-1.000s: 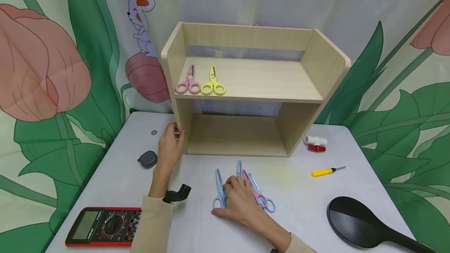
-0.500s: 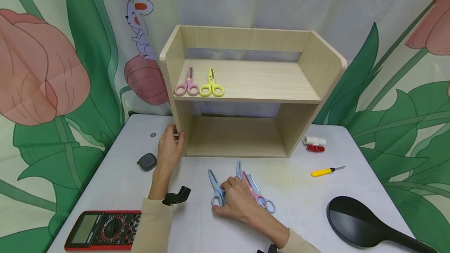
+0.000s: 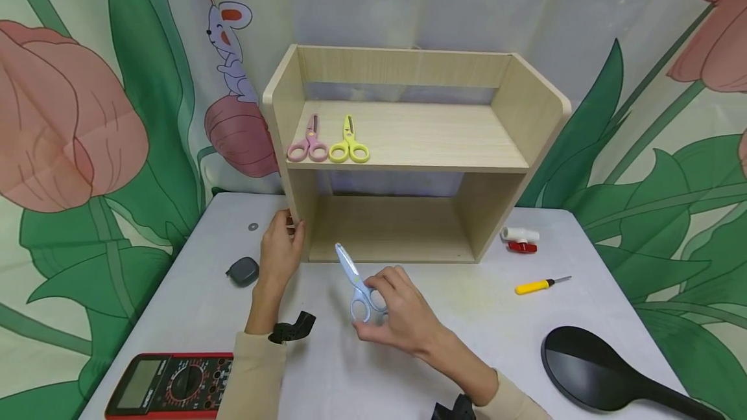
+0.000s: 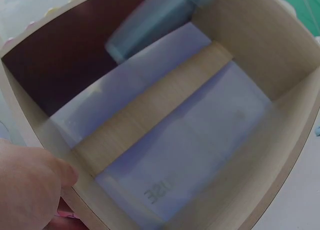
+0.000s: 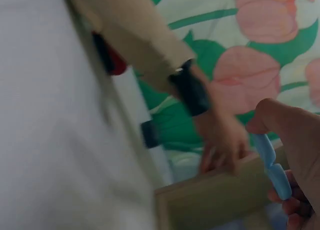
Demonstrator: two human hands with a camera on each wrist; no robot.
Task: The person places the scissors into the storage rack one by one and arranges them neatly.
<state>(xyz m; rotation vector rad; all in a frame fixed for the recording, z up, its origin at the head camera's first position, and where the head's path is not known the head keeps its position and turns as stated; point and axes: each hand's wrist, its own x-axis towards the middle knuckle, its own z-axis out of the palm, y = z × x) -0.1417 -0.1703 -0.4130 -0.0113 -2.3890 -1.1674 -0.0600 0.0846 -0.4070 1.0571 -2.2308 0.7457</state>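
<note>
Hands: left hand (image 3: 282,248) rests against the lower left front corner of the wooden shelf (image 3: 408,148), fingers curled round the edge of its side panel, as if to steady it; right hand (image 3: 403,319) pinches the blue scissors (image 3: 357,280) by the handle loops, lifted off the tabletop (image 3: 496,336).
Blue scissors: blades closed, tip pointing up and away toward the shelf's lower opening; held by the loops, which keeps the fingers clear of the blades. In the right wrist view the pale blue blade (image 5: 272,165) shows beside the fingers.
Shelf: two levels, open at the front, standing at the back of the tabletop against the flowered cloth backdrop (image 3: 76,128). The left wrist view looks into its lower compartment (image 4: 180,140), with a fingertip (image 4: 62,172) at the panel edge.
Upper level: pink scissors (image 3: 307,144) and yellow scissors (image 3: 349,144) lie side by side near the left end, handles toward the front edge.
Left of the hands: a small grey pod (image 3: 242,271), a washer (image 3: 253,226), and a black-and-red meter (image 3: 169,384) at the near edge.
Right side: a white and red valve (image 3: 521,238), a yellow screwdriver (image 3: 539,286), and a large black spoon (image 3: 607,378), all well apart from the hands.
</note>
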